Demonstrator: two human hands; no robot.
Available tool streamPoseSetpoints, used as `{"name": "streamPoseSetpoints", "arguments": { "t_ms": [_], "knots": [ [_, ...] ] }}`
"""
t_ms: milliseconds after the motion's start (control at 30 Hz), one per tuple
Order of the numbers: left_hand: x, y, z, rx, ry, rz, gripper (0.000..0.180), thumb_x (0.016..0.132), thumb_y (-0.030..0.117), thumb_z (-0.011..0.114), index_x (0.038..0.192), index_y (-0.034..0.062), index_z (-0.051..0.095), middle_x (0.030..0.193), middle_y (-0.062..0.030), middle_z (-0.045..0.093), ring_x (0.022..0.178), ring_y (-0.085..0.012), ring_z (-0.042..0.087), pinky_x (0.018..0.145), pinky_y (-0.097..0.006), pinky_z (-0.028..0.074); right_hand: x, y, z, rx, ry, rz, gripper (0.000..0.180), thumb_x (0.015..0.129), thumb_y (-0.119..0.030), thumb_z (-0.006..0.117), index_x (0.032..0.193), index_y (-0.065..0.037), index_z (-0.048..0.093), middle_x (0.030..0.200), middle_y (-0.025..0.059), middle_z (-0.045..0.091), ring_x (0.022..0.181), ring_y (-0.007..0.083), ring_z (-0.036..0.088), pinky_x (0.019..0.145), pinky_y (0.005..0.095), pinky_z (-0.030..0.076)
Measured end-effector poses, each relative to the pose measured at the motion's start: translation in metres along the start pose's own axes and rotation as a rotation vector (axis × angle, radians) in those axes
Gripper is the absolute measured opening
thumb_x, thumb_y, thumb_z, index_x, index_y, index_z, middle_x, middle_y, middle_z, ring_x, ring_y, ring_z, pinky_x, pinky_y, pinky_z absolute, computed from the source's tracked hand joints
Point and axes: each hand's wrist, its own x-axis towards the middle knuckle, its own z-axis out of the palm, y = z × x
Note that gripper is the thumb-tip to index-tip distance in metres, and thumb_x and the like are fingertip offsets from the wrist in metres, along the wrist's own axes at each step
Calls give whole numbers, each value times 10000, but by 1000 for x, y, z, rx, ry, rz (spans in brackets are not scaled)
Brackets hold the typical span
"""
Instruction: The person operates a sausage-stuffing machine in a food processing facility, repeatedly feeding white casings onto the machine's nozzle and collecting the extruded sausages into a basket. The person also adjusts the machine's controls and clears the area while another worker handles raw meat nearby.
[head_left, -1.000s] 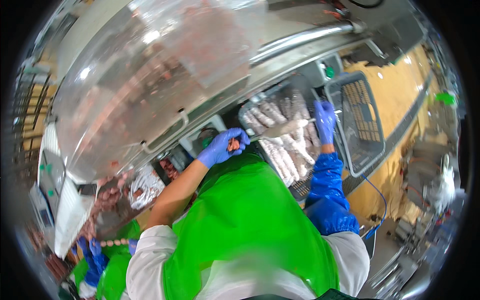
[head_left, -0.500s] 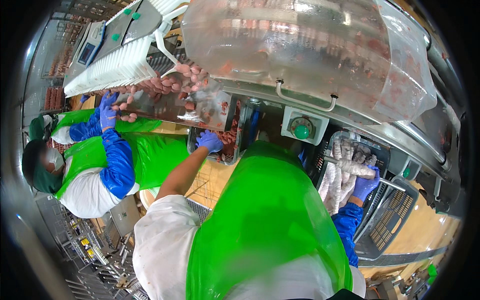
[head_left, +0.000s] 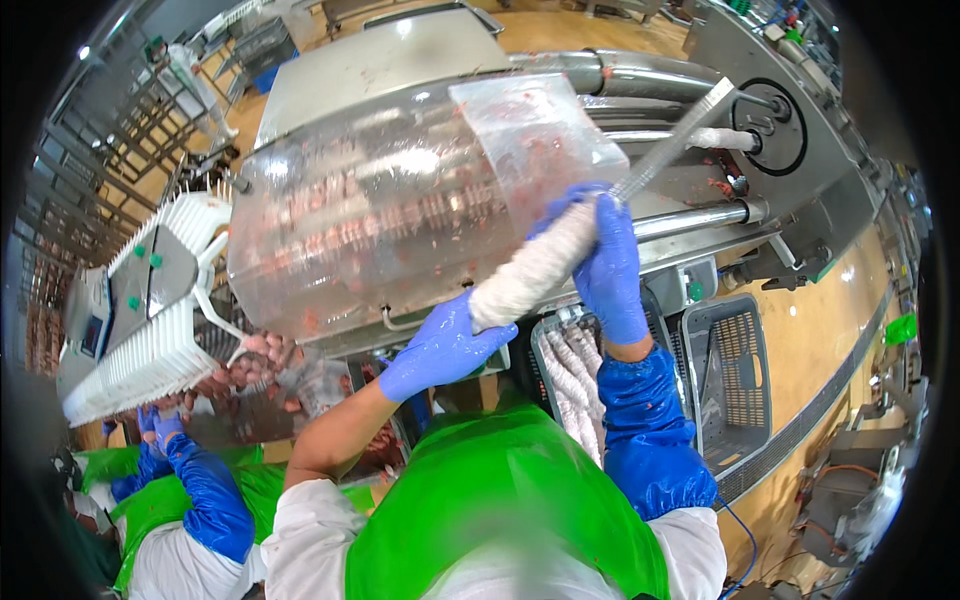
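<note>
Head view, from nearest to farthest: a green apron [head_left: 500, 500] fills the lower middle, with white sleeves at both shoulders and a blue sleeve cover [head_left: 650, 440] on the right forearm. The left forearm is bare up to a blue glove.

The left hand [head_left: 440, 350] is raised in front of the chest. Its fingers are curled around the lower end of a long, pale, wrinkled tube of casing [head_left: 535, 265]. The right hand [head_left: 610, 265], also in a blue glove, is wrapped around the same casing higher up, fingers closed on it. The casing slants up to the right, and from its upper end a thin clear rod [head_left: 680, 135] runs on toward the machine.

Just below the right hand stands a grey plastic crate [head_left: 735, 385] with a mesh wall, and beside it lie several pale sausage lengths [head_left: 570, 375].

Behind the hands is a big clear domed cover [head_left: 390, 215], smeared with pink bits, on a steel machine [head_left: 700, 200] with pipes. A white ribbed tray [head_left: 150, 320] sits to the left of the cover.

At lower left another person's blue-gloved hand [head_left: 160, 430] reaches into a pile of pink meat pieces [head_left: 250, 370].
</note>
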Motion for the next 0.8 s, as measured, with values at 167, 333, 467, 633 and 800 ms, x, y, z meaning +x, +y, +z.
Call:
{"name": "streamPoseSetpoints", "arguments": {
  "t_ms": [167,333,467,633,800],
  "knots": [
    [-5,15,-46,159,348,-65,460,735,304,731,1060,13,587,962,-179,659,917,-280,651,779,-366,503,24,-75,-24,-1367,134,-955,664,730,-204,727,1304,-45,434,1203,171,513,1124,332,467,962,409,370],
    [3,39,-97,648,326,69,386,722,324,706,983,55,613,815,-166,659,795,-313,653,686,-384,511,79,-115,-6,-1943,-61,-1030,460,710,-210,705,1152,-179,582,1009,101,609,984,306,549,855,392,427],
    [21,57,-116,849,392,-22,347,739,312,689,1016,113,621,862,-147,657,816,-343,630,708,-409,499,109,-67,-6,-1721,-224,-976,58,699,-215,673,712,-159,685,610,100,602,580,314,598,561,389,478],
    [34,50,-131,903,401,91,435,730,378,707,1058,123,577,874,-143,647,794,-338,631,682,-412,491,99,-36,63,-1733,-323,-952,86,629,-231,690,661,-154,667,617,86,621,573,289,615,543,384,478],
    [17,17,-187,1000,466,217,334,806,381,645,839,67,535,695,-146,592,643,-339,594,555,-420,445,147,-35,57,-1663,-217,-951,177,638,-182,662,809,-139,666,721,97,617,708,305,615,653,412,472]
  ]
}}
